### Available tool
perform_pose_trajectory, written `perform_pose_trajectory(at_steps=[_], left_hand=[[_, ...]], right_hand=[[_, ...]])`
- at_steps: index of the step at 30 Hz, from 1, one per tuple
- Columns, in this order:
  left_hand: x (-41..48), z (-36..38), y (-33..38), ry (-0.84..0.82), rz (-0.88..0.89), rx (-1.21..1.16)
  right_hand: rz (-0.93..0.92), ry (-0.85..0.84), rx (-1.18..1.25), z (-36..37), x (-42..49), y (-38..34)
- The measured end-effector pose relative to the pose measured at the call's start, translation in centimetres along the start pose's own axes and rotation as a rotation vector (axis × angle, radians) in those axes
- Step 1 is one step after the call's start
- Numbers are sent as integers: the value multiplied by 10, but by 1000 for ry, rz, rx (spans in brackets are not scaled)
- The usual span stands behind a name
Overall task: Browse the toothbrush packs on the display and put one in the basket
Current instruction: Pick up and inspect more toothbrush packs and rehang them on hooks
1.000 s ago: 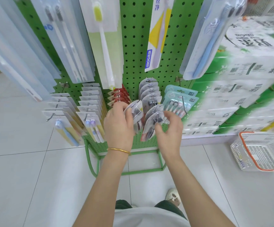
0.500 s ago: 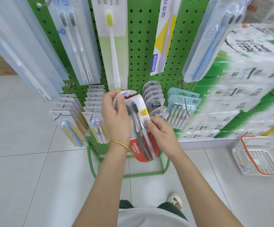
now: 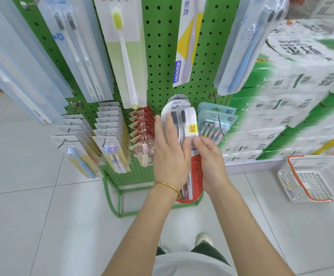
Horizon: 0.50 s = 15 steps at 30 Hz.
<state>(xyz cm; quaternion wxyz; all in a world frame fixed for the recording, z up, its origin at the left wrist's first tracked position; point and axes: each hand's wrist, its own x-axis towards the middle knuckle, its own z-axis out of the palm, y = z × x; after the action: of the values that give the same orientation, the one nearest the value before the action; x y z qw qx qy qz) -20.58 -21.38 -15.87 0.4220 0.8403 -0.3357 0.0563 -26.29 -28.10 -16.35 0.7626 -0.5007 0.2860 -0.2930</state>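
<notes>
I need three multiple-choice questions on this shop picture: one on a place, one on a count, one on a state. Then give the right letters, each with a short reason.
1. Where is the basket? A: hung on a hook. B: on a shelf. C: on the floor, right of the display.
2. How many toothbrushes are in the held pack? A: one. B: two. C: five.
3. How is the left hand? A: flat on the pack, fingers straight. B: a fist, off the pack. C: inside the basket.
1 C: it stands on the floor beside the display. 2 B: two dark-bristled heads show side by side. 3 A: straight fingers lie across the pack, which the right hand pinches.
</notes>
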Motion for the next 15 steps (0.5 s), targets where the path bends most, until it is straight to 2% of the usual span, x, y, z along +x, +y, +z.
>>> perform_pose_trajectory(at_steps=[4, 8, 11, 15], left_hand=[[-17, 7, 7, -134, 77, 120], [-31, 11, 16, -254, 177, 299], [-39, 7, 24, -377, 215, 301], [-37, -2, 42, -597, 206, 357]], right_hand=[[95, 89, 184, -12, 7, -8], [134, 168, 262, -24, 13, -18], [153, 212, 304, -37, 17, -29], [230, 170, 361, -56, 16, -35]])
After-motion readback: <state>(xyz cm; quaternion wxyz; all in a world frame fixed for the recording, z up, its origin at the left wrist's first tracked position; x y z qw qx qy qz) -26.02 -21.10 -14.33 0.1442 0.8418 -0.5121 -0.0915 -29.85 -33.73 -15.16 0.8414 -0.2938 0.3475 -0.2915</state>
